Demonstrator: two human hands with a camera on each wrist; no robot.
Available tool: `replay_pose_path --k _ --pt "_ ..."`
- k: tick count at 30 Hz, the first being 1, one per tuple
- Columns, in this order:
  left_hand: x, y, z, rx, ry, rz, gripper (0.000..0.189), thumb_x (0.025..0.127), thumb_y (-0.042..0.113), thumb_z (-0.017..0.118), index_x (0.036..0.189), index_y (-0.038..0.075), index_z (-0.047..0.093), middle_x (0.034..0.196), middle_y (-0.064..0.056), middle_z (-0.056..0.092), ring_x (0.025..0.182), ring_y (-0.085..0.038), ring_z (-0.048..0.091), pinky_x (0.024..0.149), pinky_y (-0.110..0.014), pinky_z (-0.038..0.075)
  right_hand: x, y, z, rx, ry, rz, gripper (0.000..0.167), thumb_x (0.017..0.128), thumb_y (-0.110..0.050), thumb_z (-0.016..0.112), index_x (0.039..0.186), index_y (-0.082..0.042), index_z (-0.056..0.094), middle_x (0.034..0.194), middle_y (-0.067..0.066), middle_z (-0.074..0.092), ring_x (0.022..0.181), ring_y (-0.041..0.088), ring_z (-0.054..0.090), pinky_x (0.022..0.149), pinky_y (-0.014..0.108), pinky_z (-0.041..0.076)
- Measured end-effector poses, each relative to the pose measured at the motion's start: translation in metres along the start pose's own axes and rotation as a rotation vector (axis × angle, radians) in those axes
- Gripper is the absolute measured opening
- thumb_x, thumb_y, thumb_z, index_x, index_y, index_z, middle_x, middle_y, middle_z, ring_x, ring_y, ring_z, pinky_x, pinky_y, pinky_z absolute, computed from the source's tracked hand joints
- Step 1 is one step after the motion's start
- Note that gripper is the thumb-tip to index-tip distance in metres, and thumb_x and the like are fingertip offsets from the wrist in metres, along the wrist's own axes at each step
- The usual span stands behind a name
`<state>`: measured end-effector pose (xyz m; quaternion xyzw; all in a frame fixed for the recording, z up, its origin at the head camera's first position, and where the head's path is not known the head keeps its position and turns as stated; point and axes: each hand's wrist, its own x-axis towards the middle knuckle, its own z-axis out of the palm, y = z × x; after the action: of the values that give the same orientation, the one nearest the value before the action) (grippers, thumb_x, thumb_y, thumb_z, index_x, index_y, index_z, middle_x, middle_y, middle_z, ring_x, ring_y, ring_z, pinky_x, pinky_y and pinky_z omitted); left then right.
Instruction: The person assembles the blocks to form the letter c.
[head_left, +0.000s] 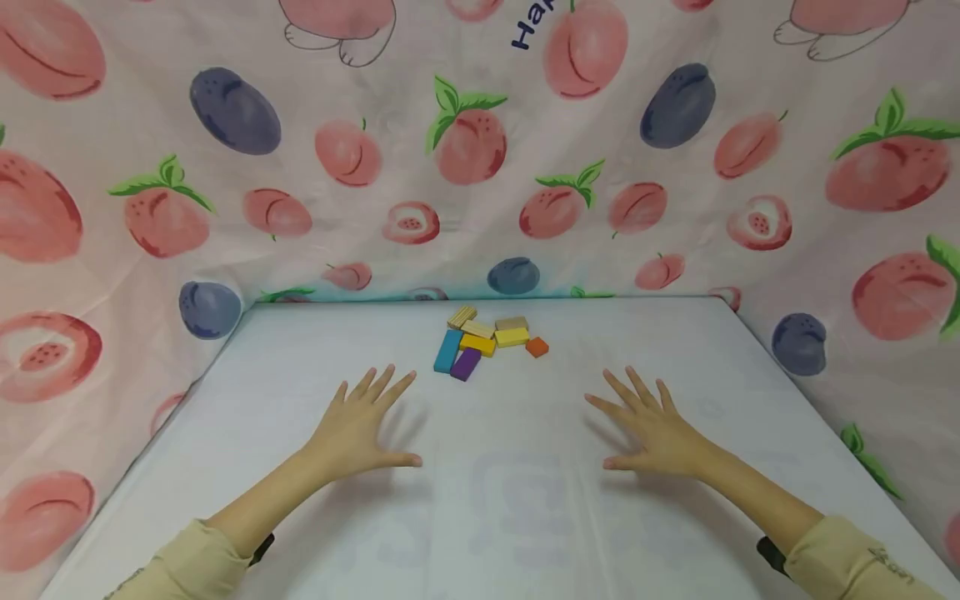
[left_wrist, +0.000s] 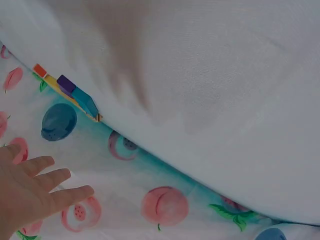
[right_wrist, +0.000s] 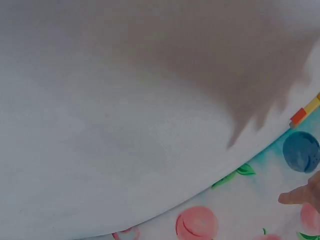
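My left hand [head_left: 355, 432] hovers over the white table with its fingers spread and nothing in it. On the other side my right hand [head_left: 654, 432] mirrors it, fingers splayed, also holding nothing. Beyond both hands lies a loose group of small blocks: a blue block [head_left: 448, 351], a purple block [head_left: 466, 364], an orange-yellow block [head_left: 477, 344], a lighter yellow block [head_left: 512, 337] and an orange block [head_left: 537, 347]. Behind these are plain wooden blocks [head_left: 512, 322] and a striped one [head_left: 461, 316]. The left hand is nearest the blue and purple blocks, the right nearest the orange one.
The white table [head_left: 525, 517] ends at a back edge just behind the blocks. A fruit-printed cloth [head_left: 480, 225] hangs behind it and along both sides. Shadows of the hands fall on the tabletop.
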<state>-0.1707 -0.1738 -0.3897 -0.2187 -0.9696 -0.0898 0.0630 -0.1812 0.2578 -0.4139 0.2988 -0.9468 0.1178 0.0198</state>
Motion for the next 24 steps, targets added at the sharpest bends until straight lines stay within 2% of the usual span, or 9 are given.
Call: replay_pose_path --k 9,17,24 --pt "-0.006 -0.006 -0.013 -0.016 0.018 0.008 0.098 0.066 0.068 0.07 0.144 0.018 0.039 0.146 -0.018 0.041 0.133 -0.041 0.038 0.104 -0.059 0.033 0.0 -0.008 -0.007 -0.061 0.018 -0.015 0.087 0.07 -0.054 0.075 0.143 -0.024 0.039 0.156 0.014 0.019 0.138 0.05 0.018 0.1 0.074 0.016" --pt "-0.008 -0.005 -0.022 -0.009 0.055 0.002 0.084 0.068 0.06 0.073 0.136 0.015 0.051 0.137 -0.015 0.052 0.127 -0.038 0.047 0.099 -0.054 0.04 0.003 -0.011 -0.01 -0.087 0.02 -0.043 0.09 0.067 -0.054 0.078 0.142 -0.022 0.04 0.153 0.017 0.027 0.136 0.047 0.026 0.098 0.069 0.029" --pt "-0.009 -0.003 -0.029 0.001 0.069 0.008 0.073 0.071 0.054 0.074 0.13 0.013 0.057 0.13 -0.016 0.058 0.122 -0.037 0.052 0.096 -0.053 0.044 0.002 -0.012 -0.013 -0.113 0.072 -0.102 0.087 0.065 -0.048 0.081 0.139 -0.019 0.046 0.146 0.021 0.037 0.129 0.046 0.038 0.093 0.062 0.039"
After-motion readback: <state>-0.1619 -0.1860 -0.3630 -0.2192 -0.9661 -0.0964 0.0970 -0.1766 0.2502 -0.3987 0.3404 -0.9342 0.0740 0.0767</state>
